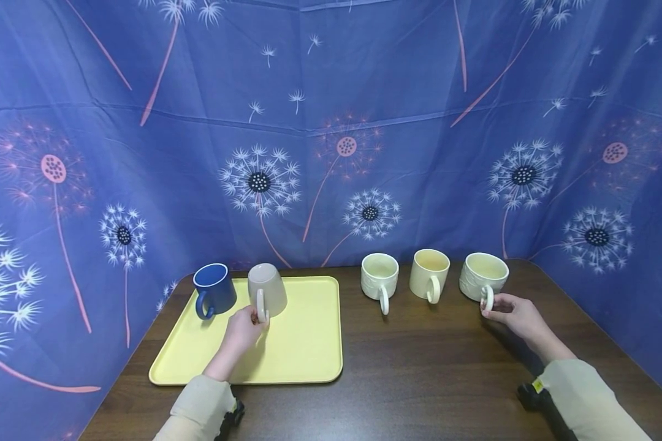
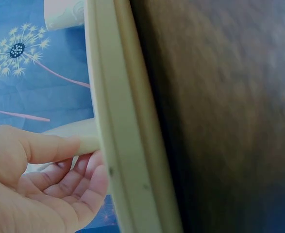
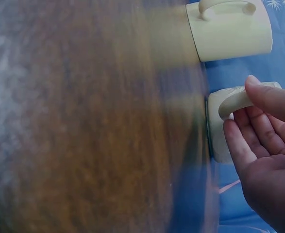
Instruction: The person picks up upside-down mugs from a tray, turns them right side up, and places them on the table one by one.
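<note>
My left hand (image 1: 241,335) pinches the handle of a pale grey mug (image 1: 273,291), which stands upside down on the yellow tray (image 1: 309,349). In the left wrist view the thumb lies over that handle (image 2: 88,144), and the tray's edge hides part of the mug. Left of it, a dark blue mug (image 1: 216,289) sits upright on the tray. At the right, my right hand (image 1: 521,318) pinches the handle of an upright cream mug (image 1: 477,282) with a raised pattern. The right wrist view shows thumb and fingers at this handle (image 3: 235,102).
Between the tray and the right-hand mug stand two upright mugs, a patterned cream one (image 1: 377,278) and a plain pale yellow one (image 1: 427,278). All are on a brown wooden table (image 1: 408,380). A blue dandelion-print cloth (image 1: 320,184) hangs close behind them and at both sides.
</note>
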{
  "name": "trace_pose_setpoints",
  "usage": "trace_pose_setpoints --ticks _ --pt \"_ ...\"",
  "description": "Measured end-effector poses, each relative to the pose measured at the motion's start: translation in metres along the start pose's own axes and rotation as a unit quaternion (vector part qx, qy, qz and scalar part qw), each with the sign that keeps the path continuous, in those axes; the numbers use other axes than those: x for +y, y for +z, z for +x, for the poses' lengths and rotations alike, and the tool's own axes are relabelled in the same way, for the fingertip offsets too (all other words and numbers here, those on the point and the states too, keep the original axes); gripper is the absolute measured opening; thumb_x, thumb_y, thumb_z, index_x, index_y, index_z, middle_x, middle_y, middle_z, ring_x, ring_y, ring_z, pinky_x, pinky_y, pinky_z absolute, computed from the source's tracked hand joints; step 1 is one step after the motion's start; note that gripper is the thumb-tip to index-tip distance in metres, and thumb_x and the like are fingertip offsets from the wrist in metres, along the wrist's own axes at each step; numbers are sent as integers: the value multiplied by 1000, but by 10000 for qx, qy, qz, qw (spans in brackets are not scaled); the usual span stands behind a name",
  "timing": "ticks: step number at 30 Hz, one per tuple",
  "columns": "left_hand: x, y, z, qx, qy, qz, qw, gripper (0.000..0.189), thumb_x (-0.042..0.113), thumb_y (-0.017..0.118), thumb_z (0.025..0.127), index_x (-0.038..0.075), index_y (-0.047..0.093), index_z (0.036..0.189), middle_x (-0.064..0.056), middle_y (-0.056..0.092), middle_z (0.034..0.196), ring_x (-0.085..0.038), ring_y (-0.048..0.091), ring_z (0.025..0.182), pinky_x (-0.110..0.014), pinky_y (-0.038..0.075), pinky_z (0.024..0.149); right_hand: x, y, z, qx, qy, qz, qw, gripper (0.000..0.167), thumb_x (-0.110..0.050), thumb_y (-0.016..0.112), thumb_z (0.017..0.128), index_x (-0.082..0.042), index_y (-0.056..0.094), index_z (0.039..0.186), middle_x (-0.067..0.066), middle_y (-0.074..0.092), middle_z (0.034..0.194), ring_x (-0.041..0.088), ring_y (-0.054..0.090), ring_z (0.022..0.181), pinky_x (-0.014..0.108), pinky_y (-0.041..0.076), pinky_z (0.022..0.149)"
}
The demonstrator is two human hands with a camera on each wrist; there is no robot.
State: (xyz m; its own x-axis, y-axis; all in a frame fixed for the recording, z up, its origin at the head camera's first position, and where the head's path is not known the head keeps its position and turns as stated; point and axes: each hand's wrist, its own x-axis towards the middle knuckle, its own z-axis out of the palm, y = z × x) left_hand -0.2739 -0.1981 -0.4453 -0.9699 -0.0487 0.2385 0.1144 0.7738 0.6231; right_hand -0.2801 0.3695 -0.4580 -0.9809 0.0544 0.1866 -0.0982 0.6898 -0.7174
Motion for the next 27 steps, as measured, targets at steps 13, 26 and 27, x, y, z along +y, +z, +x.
trace_pose_setpoints --ticks 13,26,27 --pt "-8 -1 4 -160 130 -96 9997 7 1 72 74 2 65 76 -2 63 68 -13 52 64 -29 44 60 -5 -1 -3 188 49 -431 9989 35 -23 78 77 2 66 98 13 69 94 -5 51 76 18 41 65" --pt "-9 -4 3 -256 28 -91 9996 6 -1 71 75 1 66 78 -5 66 74 -16 57 71 -32 47 65 -11 -4 -9 99 176 -558 9982 40 -26 76 79 6 65 101 21 67 99 23 59 89 34 43 73" --pt "-8 -4 4 -251 33 -105 9996 6 -1 71 74 1 66 77 -5 66 73 -16 56 70 -31 46 65 -11 -5 -9 95 208 -542 9983 41 -27 76 79 6 65 102 21 67 100 22 59 89 33 43 73"
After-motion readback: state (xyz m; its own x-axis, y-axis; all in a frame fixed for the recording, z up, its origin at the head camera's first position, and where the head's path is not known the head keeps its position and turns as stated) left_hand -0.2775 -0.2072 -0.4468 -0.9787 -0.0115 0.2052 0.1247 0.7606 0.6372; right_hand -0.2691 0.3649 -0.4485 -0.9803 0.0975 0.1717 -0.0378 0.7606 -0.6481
